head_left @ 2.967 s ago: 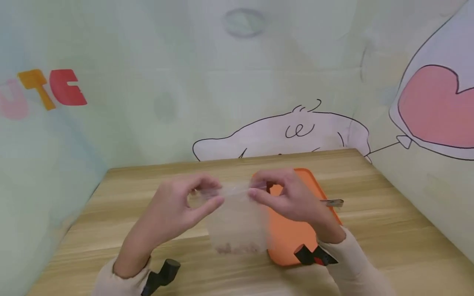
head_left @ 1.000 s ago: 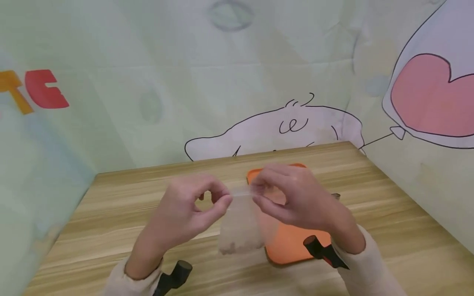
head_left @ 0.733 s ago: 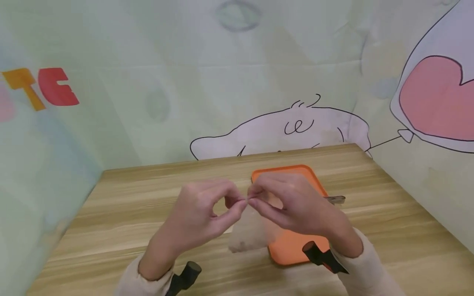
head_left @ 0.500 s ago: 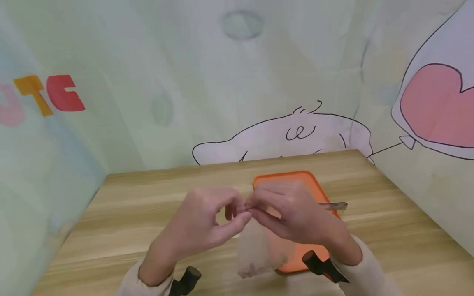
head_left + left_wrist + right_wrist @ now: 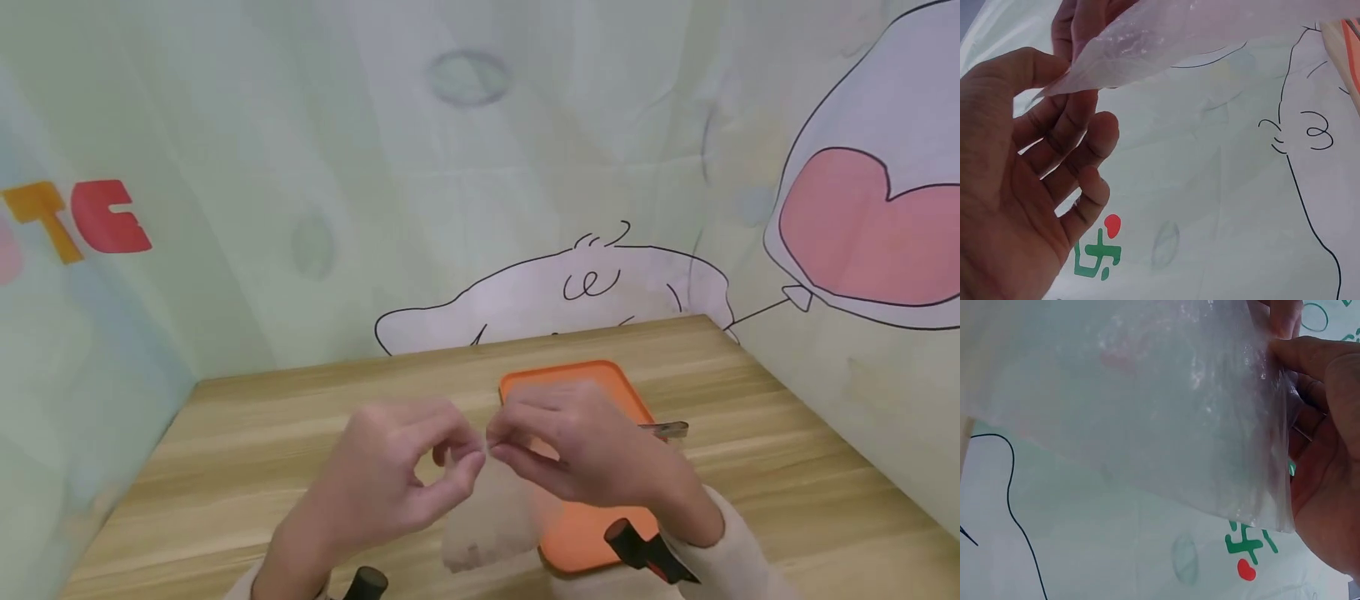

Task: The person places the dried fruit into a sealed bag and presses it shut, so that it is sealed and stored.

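Note:
A clear plastic zip bag (image 5: 491,521) hangs below my two hands, above the wooden table, with small dark bits along its bottom. At its top edge, my left hand (image 5: 397,471) pinches the plastic between thumb and forefinger; its other fingers are loosely bent in the left wrist view. Close beside it, my right hand (image 5: 588,442) pinches the same edge, the fingertips of both hands almost meeting. In the right wrist view the bag (image 5: 1147,425) spreads wide and slightly crinkled from the right hand. What the bits are is too blurred to tell.
An orange tray (image 5: 577,542) lies on the wooden table (image 5: 262,433), partly behind the right hand and bag. A metal handle (image 5: 667,429) sticks out over the tray's right edge. Printed cloth walls (image 5: 315,150) stand behind the table and at its sides.
Three seconds ago my hands were farther apart along the bag's top edge; the left has come in towards the right. In the last half second both shifted slightly left in view, still pinching.

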A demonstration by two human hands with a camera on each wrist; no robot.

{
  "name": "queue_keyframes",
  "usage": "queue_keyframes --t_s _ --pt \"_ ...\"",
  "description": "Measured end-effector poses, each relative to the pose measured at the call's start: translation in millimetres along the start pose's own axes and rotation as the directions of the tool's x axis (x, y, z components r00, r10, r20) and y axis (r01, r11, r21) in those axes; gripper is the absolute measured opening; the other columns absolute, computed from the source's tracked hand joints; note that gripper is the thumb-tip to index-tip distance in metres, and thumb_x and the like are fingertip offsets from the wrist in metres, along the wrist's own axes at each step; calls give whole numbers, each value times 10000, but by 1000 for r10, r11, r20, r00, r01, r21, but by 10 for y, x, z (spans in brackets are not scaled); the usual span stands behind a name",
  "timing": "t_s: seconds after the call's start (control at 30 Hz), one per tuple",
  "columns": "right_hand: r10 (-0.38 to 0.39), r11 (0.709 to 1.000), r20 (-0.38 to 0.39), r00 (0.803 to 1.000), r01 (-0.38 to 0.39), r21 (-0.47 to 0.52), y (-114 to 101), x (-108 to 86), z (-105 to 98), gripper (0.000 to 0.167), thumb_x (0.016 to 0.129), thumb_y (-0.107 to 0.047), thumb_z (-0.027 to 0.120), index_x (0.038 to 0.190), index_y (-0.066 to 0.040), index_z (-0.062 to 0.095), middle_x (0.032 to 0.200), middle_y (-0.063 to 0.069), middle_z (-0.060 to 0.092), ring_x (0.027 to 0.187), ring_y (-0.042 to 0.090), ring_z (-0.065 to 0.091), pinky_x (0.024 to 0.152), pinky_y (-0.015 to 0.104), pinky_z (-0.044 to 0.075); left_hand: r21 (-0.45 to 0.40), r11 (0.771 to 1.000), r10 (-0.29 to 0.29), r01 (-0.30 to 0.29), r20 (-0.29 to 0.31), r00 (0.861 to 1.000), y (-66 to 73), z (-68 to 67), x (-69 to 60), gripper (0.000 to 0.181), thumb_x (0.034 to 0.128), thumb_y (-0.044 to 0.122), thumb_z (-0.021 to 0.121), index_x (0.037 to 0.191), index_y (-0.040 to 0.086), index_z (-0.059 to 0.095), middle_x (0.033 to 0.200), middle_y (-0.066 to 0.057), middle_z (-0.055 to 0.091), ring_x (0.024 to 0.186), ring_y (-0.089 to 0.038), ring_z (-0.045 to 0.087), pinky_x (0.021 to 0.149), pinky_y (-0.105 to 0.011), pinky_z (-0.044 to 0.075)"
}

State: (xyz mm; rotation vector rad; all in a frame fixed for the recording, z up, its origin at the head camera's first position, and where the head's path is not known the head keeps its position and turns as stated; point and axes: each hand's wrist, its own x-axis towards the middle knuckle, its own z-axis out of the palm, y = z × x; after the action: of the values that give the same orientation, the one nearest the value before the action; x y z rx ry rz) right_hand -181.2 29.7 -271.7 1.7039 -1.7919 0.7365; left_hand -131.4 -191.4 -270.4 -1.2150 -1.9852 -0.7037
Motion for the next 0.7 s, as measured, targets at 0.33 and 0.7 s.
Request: queue_keyframes --t_s 0.33,0.7 --pt "-62 997 -19 998 63 39 -144 39 -20 112 1019 -161 568 916 -147 608 773 -90 578 626 -3 480 595 74 367 93 968 237 -232 -46 970 114 -24 55 230 985 132 515 781 140 621 671 114 564 548 50 496 552 -57 372" --pt "-149 989 35 988 149 17 -301 -28 -318 126 1014 -144 572 906 -156 634 764 -115 523 641 -28 433 611 80 356 56 969 228 -241 173 958 323 -92 157 280 927 106 475 658 184 464 564 137 344 491 44 252 510 -71 143"
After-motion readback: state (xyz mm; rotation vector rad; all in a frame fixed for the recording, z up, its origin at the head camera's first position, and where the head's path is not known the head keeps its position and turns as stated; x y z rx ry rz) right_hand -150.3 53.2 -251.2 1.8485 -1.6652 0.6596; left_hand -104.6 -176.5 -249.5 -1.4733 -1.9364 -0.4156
